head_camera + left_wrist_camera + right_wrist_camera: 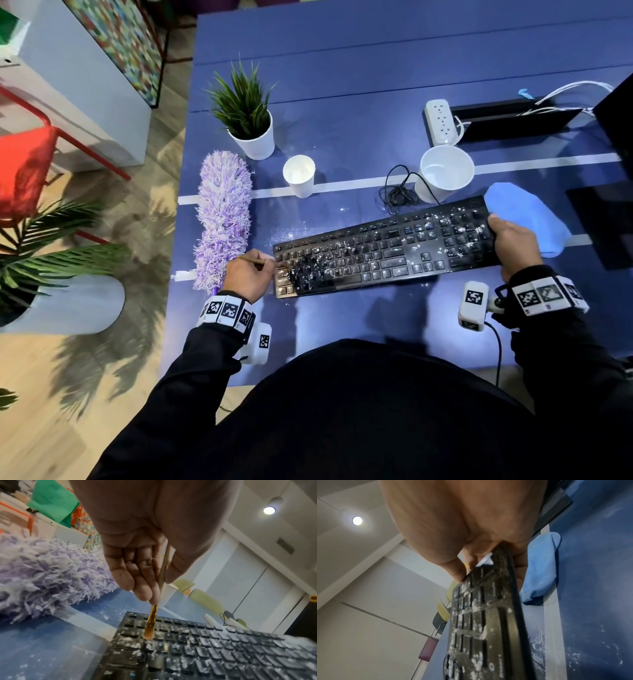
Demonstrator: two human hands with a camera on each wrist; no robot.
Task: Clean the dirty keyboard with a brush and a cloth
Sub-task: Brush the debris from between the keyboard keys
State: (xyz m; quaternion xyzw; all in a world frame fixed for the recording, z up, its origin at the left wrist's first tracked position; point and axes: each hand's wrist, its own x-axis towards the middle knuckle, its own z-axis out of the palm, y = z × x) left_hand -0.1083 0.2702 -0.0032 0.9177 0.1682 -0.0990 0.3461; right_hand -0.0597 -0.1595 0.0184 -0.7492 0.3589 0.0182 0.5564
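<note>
A black keyboard (383,250) speckled with white dust lies slanted on the blue table (342,85). My left hand (248,275) pinches a thin wooden brush (151,623) at the keyboard's left end, its orange bristles touching the dusty keys (214,653). My right hand (513,245) grips the keyboard's right end (489,615), thumb on top and fingers underneath, holding that end raised off the table. A folded blue cloth (529,219) lies on the table just behind the right hand, also visible in the right wrist view as the cloth (541,572).
A purple fluffy duster (222,219) lies left of the keyboard. Behind it stand a potted plant (251,116), a small white cup (299,174), a larger white cup (443,173), a black cable (397,192) and a power strip (440,121). White dust (284,236) speckles the table.
</note>
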